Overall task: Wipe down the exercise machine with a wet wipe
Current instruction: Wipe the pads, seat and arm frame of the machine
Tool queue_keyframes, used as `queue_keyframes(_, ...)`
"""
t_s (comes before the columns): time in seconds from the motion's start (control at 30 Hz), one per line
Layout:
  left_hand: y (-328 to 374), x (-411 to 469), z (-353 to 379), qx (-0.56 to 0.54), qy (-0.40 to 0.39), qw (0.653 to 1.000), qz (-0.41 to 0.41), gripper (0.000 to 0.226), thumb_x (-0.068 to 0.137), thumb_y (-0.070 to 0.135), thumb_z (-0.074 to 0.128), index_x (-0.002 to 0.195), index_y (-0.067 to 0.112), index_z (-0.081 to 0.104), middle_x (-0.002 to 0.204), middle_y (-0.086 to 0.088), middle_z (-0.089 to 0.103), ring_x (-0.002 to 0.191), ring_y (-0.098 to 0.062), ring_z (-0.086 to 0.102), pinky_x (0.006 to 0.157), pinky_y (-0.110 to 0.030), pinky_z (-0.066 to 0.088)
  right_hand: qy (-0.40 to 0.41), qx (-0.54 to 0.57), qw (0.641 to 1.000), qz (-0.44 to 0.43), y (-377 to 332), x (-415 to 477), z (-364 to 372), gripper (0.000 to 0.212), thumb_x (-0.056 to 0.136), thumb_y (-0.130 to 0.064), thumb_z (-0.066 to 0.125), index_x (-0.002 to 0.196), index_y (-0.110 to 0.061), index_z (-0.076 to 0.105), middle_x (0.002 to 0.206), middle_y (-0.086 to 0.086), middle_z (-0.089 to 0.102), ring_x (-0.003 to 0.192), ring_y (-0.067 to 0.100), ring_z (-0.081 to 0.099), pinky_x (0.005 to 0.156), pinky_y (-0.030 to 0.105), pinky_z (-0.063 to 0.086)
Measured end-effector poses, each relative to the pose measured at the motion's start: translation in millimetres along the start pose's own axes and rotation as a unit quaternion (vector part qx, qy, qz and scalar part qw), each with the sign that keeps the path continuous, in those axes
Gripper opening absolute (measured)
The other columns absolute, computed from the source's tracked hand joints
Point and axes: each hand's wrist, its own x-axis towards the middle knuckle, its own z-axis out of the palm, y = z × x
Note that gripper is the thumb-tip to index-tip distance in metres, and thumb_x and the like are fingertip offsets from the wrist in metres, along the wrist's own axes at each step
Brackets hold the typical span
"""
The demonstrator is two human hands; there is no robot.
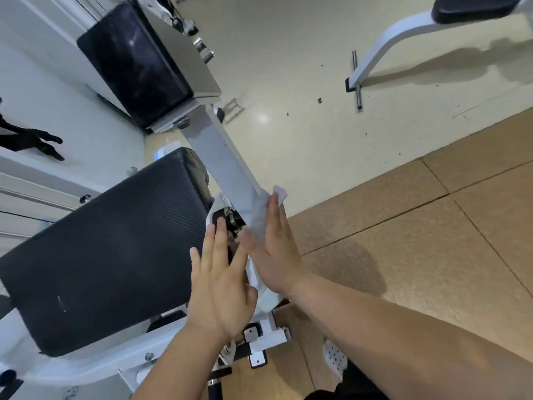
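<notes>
Pale cream glossy floor [288,53] across upper centre; brown speckled rubber mat tiles [432,241] at right and lower right.

White metal exercise machine, square post [219,157] running diagonally from upper left toward centre. Black smooth back pad [132,62] at upper left; black ribbed seat pad [115,255] at left, just beside the post's lower end.

White wet wipe [261,210] at centre, draped over the post's lower end, one corner sticking out past the fingertips.

Right hand [274,249]: flat, fingers straight, pressing the wipe against the post.

Left hand [219,284]: flat, fingers straight and slightly spread, holding nothing, at the seat pad's right edge beside the right hand; contact with the machine unclear.

Second white curved bench frame with black pad [389,39] at upper right, well apart. White perforated shoe [334,359] at bottom, right of centre.
</notes>
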Motion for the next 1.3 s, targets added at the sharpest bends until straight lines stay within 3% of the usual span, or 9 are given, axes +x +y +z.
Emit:
queue_keyframes(0.1, 3.9, 1.4, -1.6, -0.014, 0.007, 1.0, -0.004, 0.093, 0.079, 0.017, 0.074, 0.159, 0.034, 0.028, 0.169, -0.019, 0.002, 0.157, -0.035, -0.007, 0.115, -0.07, 0.021, 0.0, -0.002, 1.0, -0.006, 12.4, 0.6, -2.7, 0.106, 0.086, -0.081, 0.037, 0.162, -0.03, -0.017, 0.169, -0.019, -0.014, 0.151, -0.005, -0.014, 0.122, 0.024, -0.002)
queue_keyframes(0.27, 12.7, 0.5, -2.8, -0.014, 0.018, 1.0, -0.003, 0.099, 0.079, 0.013, 0.073, 0.159, 0.039, 0.021, 0.167, -0.024, 0.0, 0.156, -0.039, -0.01, 0.118, -0.068, 0.022, -0.057, 0.079, 0.993, 0.07, 65.6, -36.2, 3.5, 0.104, 0.088, -0.08, 0.047, 0.159, -0.041, -0.018, 0.17, -0.019, -0.005, 0.157, 0.007, 0.001, 0.127, 0.039, 0.01)
queue_keyframes(0.4, 16.2, 1.3, -1.6, -0.018, 0.022, 0.999, -0.022, 0.091, 0.079, 0.009, 0.073, 0.156, 0.035, 0.033, 0.167, -0.022, -0.001, 0.155, -0.038, -0.012, 0.111, -0.069, 0.034, -0.089, 0.211, 0.962, 0.151, 77.7, -52.0, 7.3, 0.122, 0.07, -0.096, 0.053, 0.157, -0.047, -0.017, 0.169, -0.018, 0.013, 0.155, 0.009, 0.02, 0.127, 0.048, 0.022)
queue_keyframes(0.57, 13.7, 0.0, -1.7, -0.026, 0.007, 0.999, -0.027, 0.076, 0.086, 0.011, 0.07, 0.153, 0.034, 0.041, 0.168, -0.016, -0.011, 0.154, -0.03, -0.023, 0.114, -0.069, 0.028, -0.084, 0.137, 0.985, 0.057, 31.8, -35.7, -8.5, 0.107, 0.085, -0.084, 0.044, 0.16, -0.039, -0.019, 0.167, -0.016, -0.026, 0.15, 0.004, -0.03, 0.126, 0.043, -0.01)
queue_keyframes(0.7, 9.6, -0.4, -4.7, -0.022, -0.016, 0.999, -0.032, 0.066, 0.093, 0.022, 0.065, 0.152, 0.038, 0.042, 0.168, -0.01, -0.018, 0.152, -0.024, -0.03, 0.12, -0.065, 0.021, -0.079, 0.064, 0.995, -0.001, 23.3, -30.2, -4.5, 0.1, 0.098, -0.063, 0.051, 0.16, -0.033, -0.02, 0.167, -0.011, -0.028, 0.139, -0.003, -0.041, 0.121, 0.032, -0.018)
queue_keyframes(0.87, 9.7, 1.0, -5.9, -0.008, -0.013, 1.0, -0.014, 0.07, 0.083, 0.012, 0.074, 0.148, 0.027, 0.052, 0.168, -0.021, -0.004, 0.155, -0.035, -0.017, 0.115, -0.07, 0.026, -0.046, 0.203, 0.968, 0.138, 72.2, -55.4, 18.5, 0.115, 0.068, -0.097, 0.049, 0.151, -0.058, -0.019, 0.167, -0.023, -0.017, 0.156, 0.008, -0.013, 0.128, 0.054, 0.008)
queue_keyframes(1.0, 11.2, 0.6, -5.6, -0.015, -0.002, 1.0, -0.018, 0.065, 0.083, 0.007, 0.071, 0.144, 0.025, 0.056, 0.168, -0.022, -0.002, 0.155, -0.036, -0.015, 0.118, -0.063, 0.022, -0.012, 0.281, 0.944, 0.173, 69.3, -50.9, 28.0, 0.123, 0.061, -0.103, 0.049, 0.156, -0.052, -0.01, 0.17, -0.016, -0.001, 0.158, 0.014, 0.001, 0.128, 0.053, 0.015)
queue_keyframes(1.2, 2.6, -1.1, -3.9, -0.048, 0.024, 0.998, 0.012, 0.061, 0.076, -0.007, 0.062, 0.133, 0.017, 0.061, 0.168, -0.024, 0.002, 0.155, -0.035, -0.013, 0.123, -0.05, 0.01, -0.01, 0.021, 0.998, -0.05, 30.1, -12.3, -1.1, 0.1, 0.097, -0.064, 0.049, 0.163, -0.021, -0.012, 0.17, -0.004, -0.019, 0.154, 0.01, -0.022, 0.125, 0.034, -0.012)
queue_keyframes(1.3, -2.6, -3.7, -8.7, -0.085, 0.033, 0.996, 0.006, 0.064, 0.079, -0.002, 0.059, 0.139, 0.021, 0.054, 0.169, -0.013, 0.011, 0.157, -0.032, -0.004, 0.122, -0.063, 0.012, -0.004, -0.214, 0.961, -0.172, 49.6, -7.3, 2.6, 0.101, 0.097, -0.068, 0.033, 0.159, -0.006, -0.016, 0.164, 0.012, -0.032, 0.154, 0.027, -0.028, 0.126, 0.038, -0.016)
